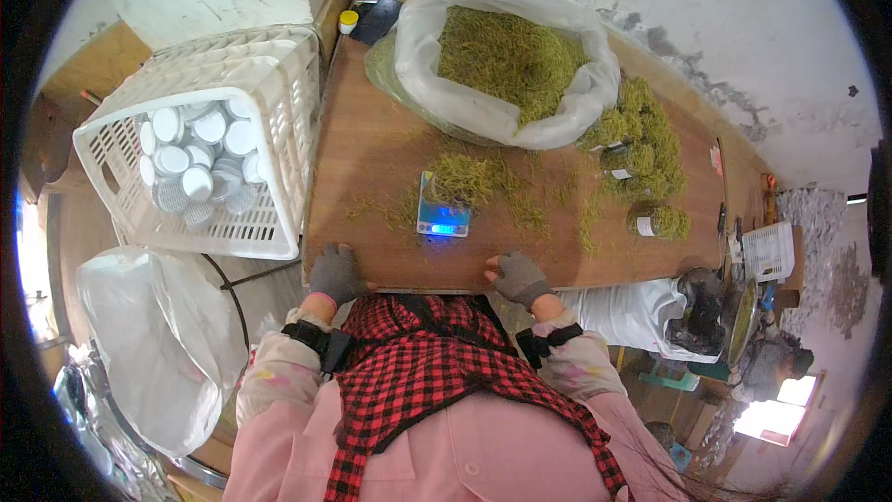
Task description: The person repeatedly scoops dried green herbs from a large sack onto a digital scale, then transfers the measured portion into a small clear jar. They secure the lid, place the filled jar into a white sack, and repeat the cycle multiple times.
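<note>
My left hand (pixel 339 274), in a grey fingerless glove, rests on the near edge of the brown table (pixel 390 261) and holds nothing. Farther right along that edge lies my right hand (pixel 519 275), gloved alike and also without anything in it. Beyond and between them stands a small digital scale (pixel 424 213) with a lit blue display. A tuft of dry yellow-green plant strands (pixel 460 180) sits on the scale; whether a clear container is under it, I cannot tell. Loose strands (pixel 526 213) are scattered around it.
A large plastic bag (pixel 421 70) full of strands stands at the back. Several filled clear jars (pixel 644 226) with labels are at right. At left, a white plastic crate (pixel 279 153) on its side holds white-lidded containers (pixel 198 183). A clear bag (pixel 153 341) hangs below it.
</note>
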Motion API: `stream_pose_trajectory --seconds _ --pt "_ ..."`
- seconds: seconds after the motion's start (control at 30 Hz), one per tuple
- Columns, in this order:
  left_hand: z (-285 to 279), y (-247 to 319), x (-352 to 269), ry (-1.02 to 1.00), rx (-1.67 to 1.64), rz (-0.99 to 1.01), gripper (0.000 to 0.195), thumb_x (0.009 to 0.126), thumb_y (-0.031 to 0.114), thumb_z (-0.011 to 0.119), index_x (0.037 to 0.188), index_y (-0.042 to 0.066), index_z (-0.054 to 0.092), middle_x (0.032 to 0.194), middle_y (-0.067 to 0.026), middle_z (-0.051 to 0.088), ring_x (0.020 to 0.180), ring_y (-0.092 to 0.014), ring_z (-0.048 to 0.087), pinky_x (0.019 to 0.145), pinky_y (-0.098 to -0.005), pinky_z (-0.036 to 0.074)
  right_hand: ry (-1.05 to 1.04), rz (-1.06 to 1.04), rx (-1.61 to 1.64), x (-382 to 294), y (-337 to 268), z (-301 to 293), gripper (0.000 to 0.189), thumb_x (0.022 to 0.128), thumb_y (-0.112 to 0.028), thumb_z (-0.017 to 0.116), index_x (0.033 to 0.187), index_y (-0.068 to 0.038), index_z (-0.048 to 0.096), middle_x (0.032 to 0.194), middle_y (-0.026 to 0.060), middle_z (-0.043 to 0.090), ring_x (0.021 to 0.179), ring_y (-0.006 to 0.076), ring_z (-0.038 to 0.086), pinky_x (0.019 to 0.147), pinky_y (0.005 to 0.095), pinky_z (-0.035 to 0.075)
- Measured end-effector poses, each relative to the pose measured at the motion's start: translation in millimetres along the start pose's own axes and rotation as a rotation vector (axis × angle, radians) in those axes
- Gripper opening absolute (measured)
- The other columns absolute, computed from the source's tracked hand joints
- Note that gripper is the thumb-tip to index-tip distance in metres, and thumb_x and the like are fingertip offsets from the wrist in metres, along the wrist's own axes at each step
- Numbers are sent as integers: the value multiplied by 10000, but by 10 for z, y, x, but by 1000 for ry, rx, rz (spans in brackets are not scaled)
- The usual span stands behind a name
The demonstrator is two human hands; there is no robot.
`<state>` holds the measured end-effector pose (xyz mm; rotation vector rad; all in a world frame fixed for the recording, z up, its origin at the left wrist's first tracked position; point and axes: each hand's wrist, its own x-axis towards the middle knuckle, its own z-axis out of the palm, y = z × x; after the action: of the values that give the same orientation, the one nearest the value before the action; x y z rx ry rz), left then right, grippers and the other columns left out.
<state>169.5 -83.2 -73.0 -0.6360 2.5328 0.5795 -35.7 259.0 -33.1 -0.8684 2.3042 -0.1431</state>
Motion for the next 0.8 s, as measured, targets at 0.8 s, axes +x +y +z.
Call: stream_pose_trajectory --seconds 0.8 --pt "-41 52 -40 1 -7 -49 955 626 584 877 1261 -42 536 1235 -275 574 1162 -453 588 971 -507 520 844 -334 -20 285 -867 -1119 517 909 -288 711 1382 -113 596 1320 232 541 1157 426 553 983 531 445"
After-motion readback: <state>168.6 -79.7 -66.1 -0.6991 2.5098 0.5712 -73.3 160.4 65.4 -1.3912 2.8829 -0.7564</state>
